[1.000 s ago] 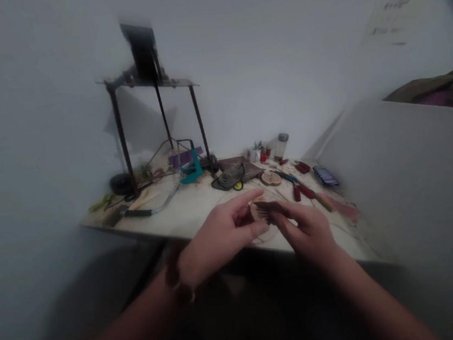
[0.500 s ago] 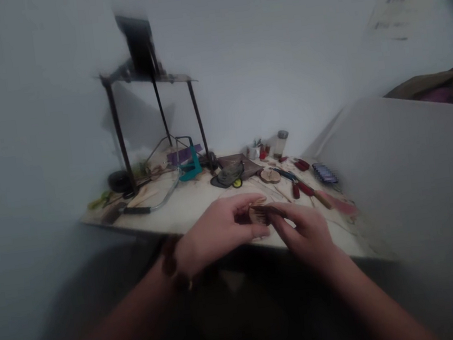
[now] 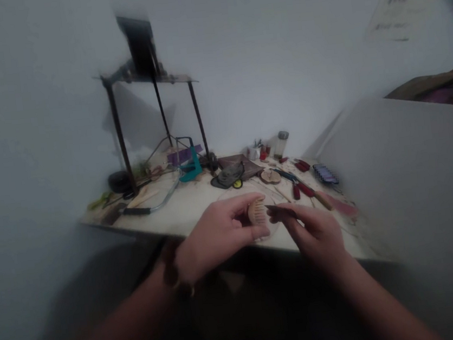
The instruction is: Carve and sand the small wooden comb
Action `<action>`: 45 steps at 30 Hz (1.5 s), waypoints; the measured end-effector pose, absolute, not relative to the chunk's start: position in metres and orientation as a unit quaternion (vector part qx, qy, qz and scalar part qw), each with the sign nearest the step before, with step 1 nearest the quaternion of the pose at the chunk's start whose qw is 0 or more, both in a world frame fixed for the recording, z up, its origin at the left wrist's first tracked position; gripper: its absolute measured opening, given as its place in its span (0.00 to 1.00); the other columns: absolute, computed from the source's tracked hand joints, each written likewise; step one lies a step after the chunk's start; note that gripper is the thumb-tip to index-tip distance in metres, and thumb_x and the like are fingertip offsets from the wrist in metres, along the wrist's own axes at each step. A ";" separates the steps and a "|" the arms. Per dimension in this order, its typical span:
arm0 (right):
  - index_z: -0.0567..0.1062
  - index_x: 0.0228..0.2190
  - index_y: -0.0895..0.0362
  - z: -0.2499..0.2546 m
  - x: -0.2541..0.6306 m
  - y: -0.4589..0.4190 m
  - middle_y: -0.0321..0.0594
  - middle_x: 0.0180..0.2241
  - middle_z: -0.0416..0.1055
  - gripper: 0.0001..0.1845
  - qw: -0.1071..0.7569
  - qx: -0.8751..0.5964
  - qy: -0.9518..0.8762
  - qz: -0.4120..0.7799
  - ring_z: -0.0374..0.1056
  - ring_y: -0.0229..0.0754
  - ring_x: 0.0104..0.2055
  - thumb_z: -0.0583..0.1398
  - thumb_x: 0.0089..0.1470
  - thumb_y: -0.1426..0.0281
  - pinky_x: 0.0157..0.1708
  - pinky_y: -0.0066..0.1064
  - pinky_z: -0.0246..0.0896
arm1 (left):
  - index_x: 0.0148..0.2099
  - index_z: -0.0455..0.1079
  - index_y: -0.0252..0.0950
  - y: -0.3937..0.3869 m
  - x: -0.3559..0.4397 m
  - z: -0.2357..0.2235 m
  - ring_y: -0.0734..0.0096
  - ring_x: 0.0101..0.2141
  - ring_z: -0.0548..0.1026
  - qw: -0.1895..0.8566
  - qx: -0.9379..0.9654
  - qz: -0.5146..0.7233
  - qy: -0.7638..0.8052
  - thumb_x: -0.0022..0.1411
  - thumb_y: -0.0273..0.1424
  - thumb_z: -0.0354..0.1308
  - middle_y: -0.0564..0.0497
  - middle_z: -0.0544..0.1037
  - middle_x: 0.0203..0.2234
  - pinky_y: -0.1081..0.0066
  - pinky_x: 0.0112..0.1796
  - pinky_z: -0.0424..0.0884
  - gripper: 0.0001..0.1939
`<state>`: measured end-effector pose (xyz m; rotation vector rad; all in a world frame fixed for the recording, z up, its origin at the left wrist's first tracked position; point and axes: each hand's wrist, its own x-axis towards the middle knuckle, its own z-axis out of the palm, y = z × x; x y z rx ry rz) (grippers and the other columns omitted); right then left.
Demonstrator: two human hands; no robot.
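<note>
A small light wooden comb (image 3: 257,212) is pinched between the thumb and fingers of my left hand (image 3: 220,225). Its teeth point right, toward my other hand. My right hand (image 3: 313,228) grips a thin, dark brown strip that looks like folded sandpaper (image 3: 282,210). The strip's tip lies just right of the comb's teeth; a narrow gap seems to part them. Both hands are above the front edge of the white worktable (image 3: 170,220). My fingers cover part of the comb and much of the strip.
On the left stand a dark metal frame (image 3: 119,138) and a teal-handled saw (image 3: 193,165). Behind my hands lie a grey cloth-like item (image 3: 229,175) and a round wooden piece (image 3: 270,176). Red-handled tools (image 3: 304,188), a phone (image 3: 325,174) and a jar (image 3: 281,144) are farther right.
My right hand has moved a little to the right, drawing the strip off the comb's teeth, which now show more fully. My left hand has stayed nearly still.
</note>
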<state>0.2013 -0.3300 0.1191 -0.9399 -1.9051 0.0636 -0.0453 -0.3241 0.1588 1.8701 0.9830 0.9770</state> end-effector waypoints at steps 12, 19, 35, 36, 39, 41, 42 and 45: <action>0.87 0.50 0.51 0.130 0.195 -0.328 0.40 0.43 0.89 0.14 0.463 -0.348 -0.815 -0.007 0.86 0.44 0.40 0.61 0.72 0.74 0.41 0.30 0.79 | 0.66 0.81 0.44 -0.325 -0.040 0.156 0.62 0.44 0.82 0.373 0.761 0.375 0.376 0.64 0.36 0.76 0.50 0.87 0.48 0.66 0.46 0.78 0.28; 0.84 0.55 0.53 0.135 0.199 -0.329 0.43 0.42 0.88 0.18 0.391 -0.346 -0.851 -0.053 0.84 0.44 0.39 0.58 0.73 0.73 0.40 0.33 0.76 | 0.66 0.81 0.44 -0.325 -0.039 0.149 0.63 0.44 0.83 0.388 0.750 0.390 0.367 0.64 0.36 0.77 0.50 0.88 0.47 0.68 0.46 0.79 0.29; 0.86 0.49 0.49 0.135 0.209 -0.328 0.36 0.40 0.89 0.13 0.458 -0.357 -0.814 -0.016 0.86 0.43 0.38 0.61 0.74 0.71 0.42 0.32 0.79 | 0.67 0.80 0.46 -0.328 -0.051 0.156 0.55 0.51 0.84 0.278 0.796 0.387 0.373 0.66 0.39 0.76 0.49 0.86 0.58 0.63 0.53 0.80 0.29; 0.86 0.50 0.49 0.139 0.206 -0.328 0.37 0.40 0.89 0.13 0.457 -0.350 -0.818 -0.022 0.86 0.43 0.38 0.61 0.74 0.71 0.42 0.31 0.79 | 0.68 0.80 0.47 -0.328 -0.049 0.154 0.57 0.48 0.85 0.278 0.800 0.382 0.369 0.66 0.39 0.76 0.49 0.87 0.56 0.63 0.50 0.79 0.29; 0.87 0.51 0.49 0.142 0.202 -0.326 0.38 0.41 0.89 0.16 0.447 -0.338 -0.827 -0.039 0.86 0.43 0.39 0.60 0.72 0.73 0.40 0.31 0.79 | 0.69 0.78 0.47 -0.329 -0.045 0.153 0.60 0.44 0.84 0.277 0.809 0.378 0.356 0.66 0.39 0.76 0.49 0.87 0.55 0.64 0.49 0.78 0.31; 0.87 0.51 0.49 0.141 0.203 -0.324 0.40 0.43 0.89 0.17 0.432 -0.341 -0.834 -0.049 0.86 0.45 0.41 0.59 0.72 0.73 0.40 0.32 0.79 | 0.69 0.78 0.47 -0.329 -0.044 0.154 0.60 0.45 0.83 0.274 0.811 0.377 0.353 0.66 0.38 0.76 0.49 0.87 0.56 0.64 0.50 0.77 0.31; 0.87 0.51 0.48 0.141 0.204 -0.324 0.40 0.43 0.89 0.17 0.426 -0.342 -0.836 -0.053 0.86 0.45 0.41 0.59 0.72 0.72 0.40 0.33 0.79 | 0.69 0.78 0.47 -0.329 -0.044 0.155 0.60 0.45 0.83 0.274 0.811 0.377 0.353 0.66 0.38 0.76 0.50 0.86 0.57 0.64 0.50 0.77 0.31; 0.87 0.50 0.48 0.142 0.206 -0.325 0.40 0.42 0.89 0.15 0.433 -0.352 -0.828 -0.061 0.86 0.45 0.40 0.59 0.73 0.69 0.39 0.33 0.78 | 0.71 0.77 0.48 -0.328 -0.044 0.154 0.62 0.40 0.82 0.273 0.809 0.374 0.363 0.65 0.38 0.76 0.49 0.87 0.55 0.63 0.48 0.78 0.33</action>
